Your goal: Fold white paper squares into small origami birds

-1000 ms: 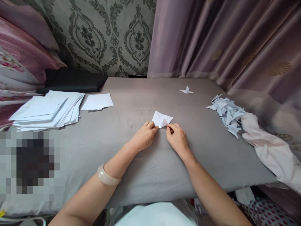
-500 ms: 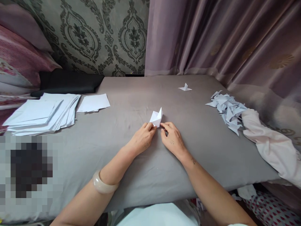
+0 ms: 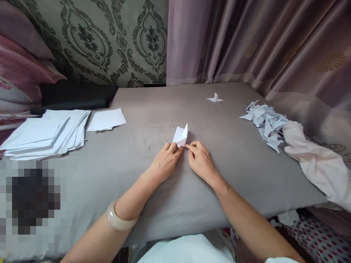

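Observation:
A partly folded white sheet of paper [image 3: 181, 137] lies on the grey cloth in the middle, one pointed flap standing up at its right side. My left hand [image 3: 168, 157] is closed on its near left edge, thumb and fingers together, and covers that corner. At the near right corner, my right hand [image 3: 200, 157] touches the paper with the index fingertip, the other fingers curled beneath. What the right thumb does is partly hidden. A finished folded paper bird [image 3: 215, 98] stands farther back to the right.
Stacked white sheets [image 3: 52, 131] lie at the left, with a smaller paper pile [image 3: 106, 119] beside them. Several folded paper pieces [image 3: 265, 122] are heaped at the right by a pale cloth [image 3: 309, 157]. A black folded item [image 3: 76, 95] lies at the back left.
My right index finger has come in to the paper's near right corner. My left hand keeps its hold, and the view has shifted slightly.

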`<state>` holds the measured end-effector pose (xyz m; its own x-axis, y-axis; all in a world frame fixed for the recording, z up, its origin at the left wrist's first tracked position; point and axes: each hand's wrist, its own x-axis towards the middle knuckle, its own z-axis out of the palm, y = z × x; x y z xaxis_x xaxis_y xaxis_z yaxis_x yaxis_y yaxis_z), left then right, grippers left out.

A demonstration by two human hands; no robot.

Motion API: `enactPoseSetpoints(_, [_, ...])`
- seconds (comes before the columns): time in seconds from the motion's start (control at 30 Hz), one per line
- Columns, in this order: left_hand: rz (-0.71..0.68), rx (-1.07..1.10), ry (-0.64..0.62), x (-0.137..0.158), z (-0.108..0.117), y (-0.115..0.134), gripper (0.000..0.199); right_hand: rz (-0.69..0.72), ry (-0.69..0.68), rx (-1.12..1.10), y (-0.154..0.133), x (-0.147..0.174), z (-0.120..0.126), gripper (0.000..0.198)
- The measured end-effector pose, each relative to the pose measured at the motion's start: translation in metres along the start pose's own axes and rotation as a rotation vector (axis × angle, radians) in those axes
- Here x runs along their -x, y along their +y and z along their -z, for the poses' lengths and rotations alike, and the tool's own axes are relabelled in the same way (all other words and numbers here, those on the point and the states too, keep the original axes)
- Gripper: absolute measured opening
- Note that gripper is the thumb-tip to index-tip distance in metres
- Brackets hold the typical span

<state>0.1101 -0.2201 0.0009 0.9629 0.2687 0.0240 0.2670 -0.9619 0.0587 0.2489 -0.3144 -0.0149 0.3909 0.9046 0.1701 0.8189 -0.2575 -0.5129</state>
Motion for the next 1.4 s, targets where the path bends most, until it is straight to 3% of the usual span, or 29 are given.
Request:
enactPoseSetpoints(0.4, [0.099, 0.104, 0.034, 0.007, -0.003, -0.004, 0.051, 0.077, -0.058, 0.159, -0.007, 0.003, 0.009, 0.044])
enactPoseSetpoints(0.7, [0.094, 0.132, 0.029, 0.007, 0.003, -0.007, 0.051, -0.038, -0.004, -0.102, 0.002, -0.002, 0.002, 0.040])
enactPoseSetpoints(0.97, [-0.005, 0.375, 0.008, 0.019, 0.012, -0.027, 0.040, 0.042, -0.052, 0.113, -0.006, 0.004, 0.006, 0.045])
enactPoseSetpoints(1.1, [0.085, 0.519, 0.038, 0.018, 0.017, -0.031, 0.028, 0.098, -0.058, 0.263, -0.014, 0.006, 0.010, 0.040])
enactPoseSetpoints(1.27, [0.156, 0.539, 0.062, 0.014, 0.021, -0.026, 0.021, 0.162, -0.115, 0.418, -0.021, 0.004, 0.011, 0.038])
enactPoseSetpoints(1.4, [0.323, 0.627, 0.123, 0.010, 0.016, -0.023, 0.012, 0.209, -0.138, 0.522, -0.026, 0.002, 0.012, 0.035])
